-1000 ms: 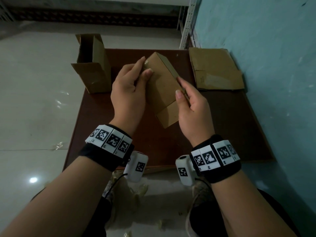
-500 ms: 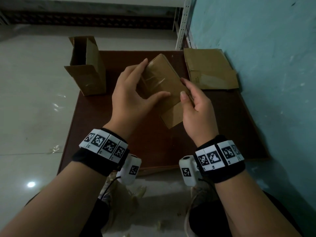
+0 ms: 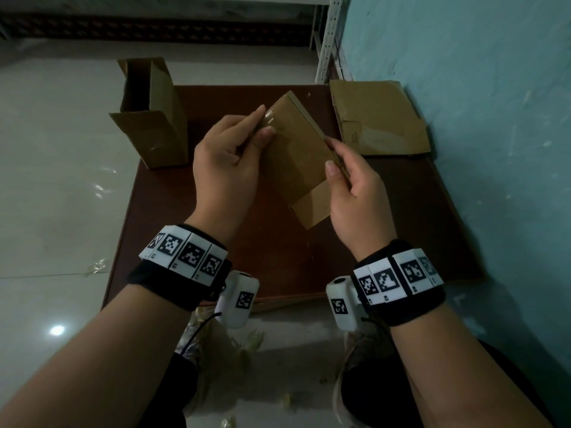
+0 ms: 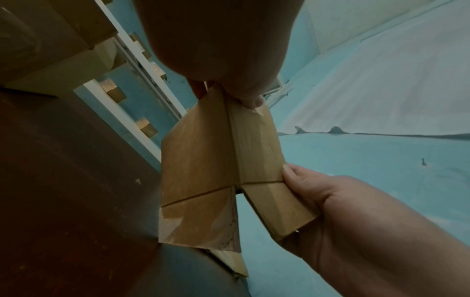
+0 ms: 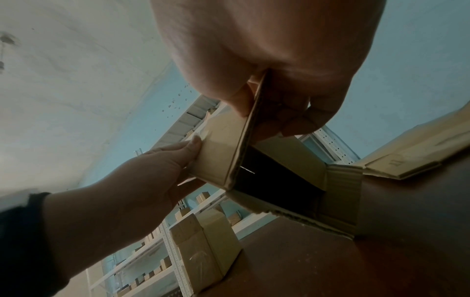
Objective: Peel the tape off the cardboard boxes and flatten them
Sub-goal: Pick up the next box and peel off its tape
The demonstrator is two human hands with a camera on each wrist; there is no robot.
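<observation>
Small cardboard box (image 3: 296,156) held above the brown table (image 3: 401,230). My left hand (image 3: 228,162) pinches the shiny tape (image 3: 272,122) at its far top corner; my right hand (image 3: 355,193) grips the near edge. Best, I judge: brace hard right, peel low along the seam so the tape lifts whole.

L hand (image 3: 228,162) pinching w/ thumb + fingers; R hand (image 3: 355,193) gripping, both wrists raised.

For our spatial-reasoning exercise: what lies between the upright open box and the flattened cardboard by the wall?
In the head view, the held box and left hand lie between the upright open box and flattened cardboard.
</observation>
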